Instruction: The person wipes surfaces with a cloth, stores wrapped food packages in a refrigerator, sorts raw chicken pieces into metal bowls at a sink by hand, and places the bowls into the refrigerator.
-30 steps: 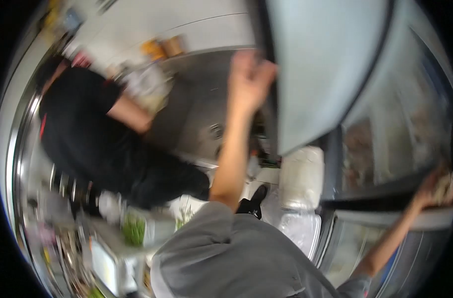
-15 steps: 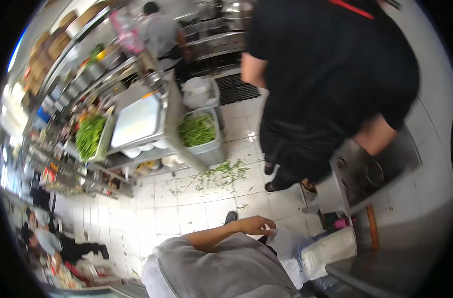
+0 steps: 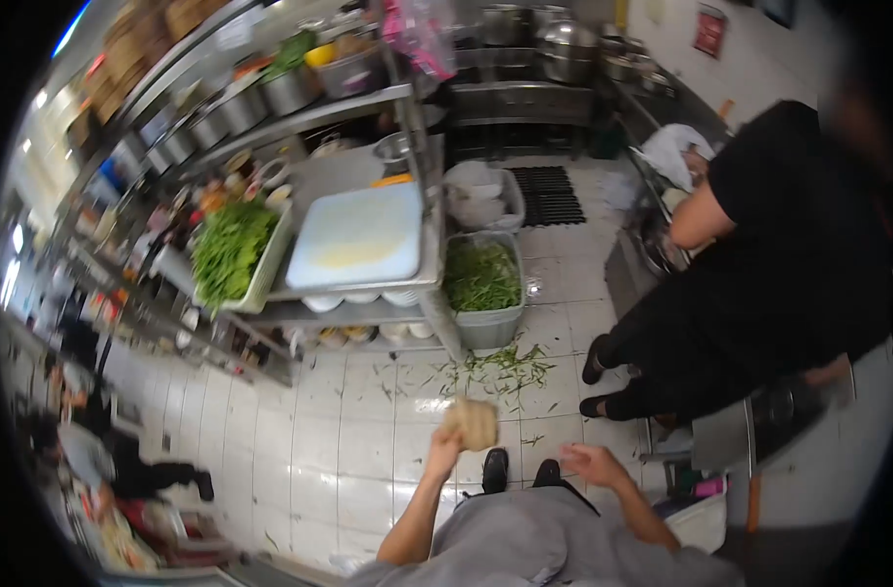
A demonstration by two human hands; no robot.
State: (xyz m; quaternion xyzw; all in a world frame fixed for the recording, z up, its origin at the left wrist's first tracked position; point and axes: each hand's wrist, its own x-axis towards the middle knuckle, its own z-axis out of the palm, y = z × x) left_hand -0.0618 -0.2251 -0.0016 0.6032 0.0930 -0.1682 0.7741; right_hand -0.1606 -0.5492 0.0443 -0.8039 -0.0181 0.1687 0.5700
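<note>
My left hand [image 3: 445, 453] is closed on a folded tan cloth [image 3: 474, 425], held up over the tiled floor in front of me. The cloth is smeared by motion, so its folds are hard to make out. My right hand [image 3: 589, 464] is at my right side with nothing in it, fingers apart. Below both hands are my dark shoes [image 3: 495, 471]. Ahead lie scattered green leaf and stem scraps [image 3: 505, 375], beside a grey bin of cut greens [image 3: 483, 279].
A steel table [image 3: 432, 293] carries a white cutting board [image 3: 356, 235] and a tray of leafy greens [image 3: 235, 252]. A person in black [image 3: 750, 264] leans over a counter on the right. Another person [image 3: 89, 455] is at far left. A white container [image 3: 706, 525] stands near my right.
My view has turned right. The left hand has moved from the plastic bag and white container to in front of me, now with the cloth. The right hand has come into view.
</note>
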